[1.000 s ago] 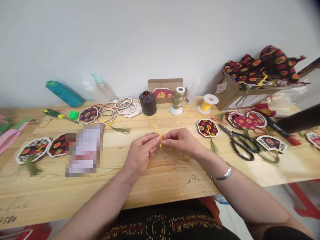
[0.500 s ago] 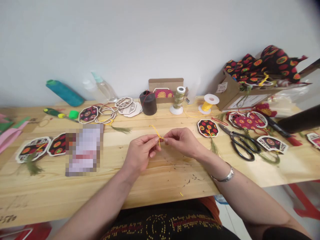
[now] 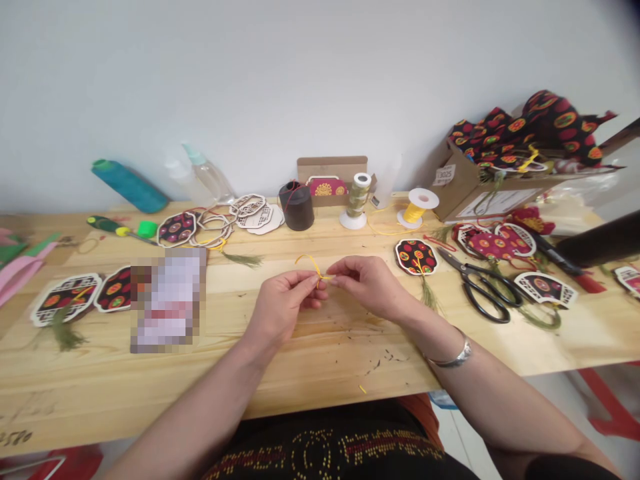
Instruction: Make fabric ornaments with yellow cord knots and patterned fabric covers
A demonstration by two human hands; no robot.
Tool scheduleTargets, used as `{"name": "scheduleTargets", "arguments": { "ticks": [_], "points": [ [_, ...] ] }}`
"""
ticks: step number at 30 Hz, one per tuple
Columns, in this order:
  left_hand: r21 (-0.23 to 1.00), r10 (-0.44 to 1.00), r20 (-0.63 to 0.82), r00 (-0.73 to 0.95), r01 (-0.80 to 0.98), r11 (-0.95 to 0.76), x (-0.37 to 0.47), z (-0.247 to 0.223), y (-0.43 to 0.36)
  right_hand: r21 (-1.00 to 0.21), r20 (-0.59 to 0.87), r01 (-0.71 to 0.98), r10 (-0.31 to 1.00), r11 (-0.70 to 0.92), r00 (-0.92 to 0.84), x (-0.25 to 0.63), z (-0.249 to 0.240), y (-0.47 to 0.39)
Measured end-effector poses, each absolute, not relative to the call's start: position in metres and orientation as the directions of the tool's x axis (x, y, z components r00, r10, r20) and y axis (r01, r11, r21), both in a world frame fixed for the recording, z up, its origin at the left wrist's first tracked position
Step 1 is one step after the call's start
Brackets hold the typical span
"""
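A short yellow cord [image 3: 311, 259] is stretched between my two hands above the middle of the wooden table. My left hand [image 3: 286, 298] pinches it between thumb and forefinger, and a free end loops up over the fingers. The fingertips of my right hand [image 3: 364, 283] are closed on the cord's other side, a small gap from the left. Where the cord crosses at the left fingertips there seems to be a knot, too small to make out. Right of my hands lies an octagonal patterned pendant [image 3: 416, 257] with a green tassel, beside black-handled scissors [image 3: 483, 291].
Along the wall stand a black thread spool [image 3: 296, 208], a green thread spool [image 3: 356, 203] and a yellow cord spool [image 3: 416, 209]. A cardboard box [image 3: 463, 183] of patterned fabric is at the back right. Tasselled pendants [image 3: 67, 300] lie at the left, near a screwdriver [image 3: 107, 225].
The cord's free end has swung over into a wider curve, and its hanging end has drawn up towards the fingers. The left fingers have curled in slightly. Both hands stay nearly in place.
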State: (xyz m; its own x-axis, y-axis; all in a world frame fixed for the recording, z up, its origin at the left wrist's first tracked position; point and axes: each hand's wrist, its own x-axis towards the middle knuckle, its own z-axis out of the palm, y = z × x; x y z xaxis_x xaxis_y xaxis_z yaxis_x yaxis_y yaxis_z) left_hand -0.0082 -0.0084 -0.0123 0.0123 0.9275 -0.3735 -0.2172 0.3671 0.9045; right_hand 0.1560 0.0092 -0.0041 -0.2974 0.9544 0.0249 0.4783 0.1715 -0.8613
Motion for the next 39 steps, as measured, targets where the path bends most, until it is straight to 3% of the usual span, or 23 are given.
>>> {"name": "scheduleTargets", "arguments": {
  "ticks": [4, 9, 14, 25, 29, 31, 36, 39],
  "points": [
    [0.925, 0.942, -0.337, -0.012, -0.191, 0.328, -0.008, -0.012, -0.009, -0.779, 0.134, 0.564, 0.951, 0.275, -0.28, 0.156, -0.006, 0.006],
    [0.955, 0.96, -0.281, -0.026, -0.11, 0.276, -0.008, -0.013, -0.011, -0.581, 0.327, 0.66, 0.879, 0.476, -0.346, 0.156, -0.005, 0.002],
    [0.966, 0.967, -0.255, -0.029, -0.051, 0.253, -0.008, -0.012, -0.011, -0.464, 0.359, 0.696, 0.835, 0.548, -0.417, 0.157, -0.003, 0.002],
    [0.974, 0.973, -0.227, -0.04, -0.007, 0.227, -0.008, -0.013, -0.011, -0.624, 0.373, 0.607, 0.87, 0.492, -0.322, 0.155, -0.002, 0.0],
    [0.973, 0.973, -0.228, -0.028, -0.035, 0.227, -0.007, -0.013, -0.011, -0.619, 0.373, 0.597, 0.859, 0.511, -0.35, 0.152, -0.003, -0.003],
    [0.965, 0.967, -0.251, -0.033, -0.086, 0.248, -0.007, -0.013, -0.01, -0.524, 0.412, 0.625, 0.814, 0.579, -0.409, 0.151, -0.004, -0.004],
    [0.908, 0.937, -0.348, -0.036, -0.26, 0.328, -0.007, -0.014, -0.006, -0.09, 0.484, 0.663, 0.614, 0.744, -0.623, 0.152, -0.008, -0.003],
    [0.862, 0.919, -0.395, -0.008, -0.348, 0.368, -0.007, -0.014, -0.005, 0.078, 0.483, 0.637, 0.529, 0.767, -0.697, 0.152, -0.008, -0.003]
  ]
}}
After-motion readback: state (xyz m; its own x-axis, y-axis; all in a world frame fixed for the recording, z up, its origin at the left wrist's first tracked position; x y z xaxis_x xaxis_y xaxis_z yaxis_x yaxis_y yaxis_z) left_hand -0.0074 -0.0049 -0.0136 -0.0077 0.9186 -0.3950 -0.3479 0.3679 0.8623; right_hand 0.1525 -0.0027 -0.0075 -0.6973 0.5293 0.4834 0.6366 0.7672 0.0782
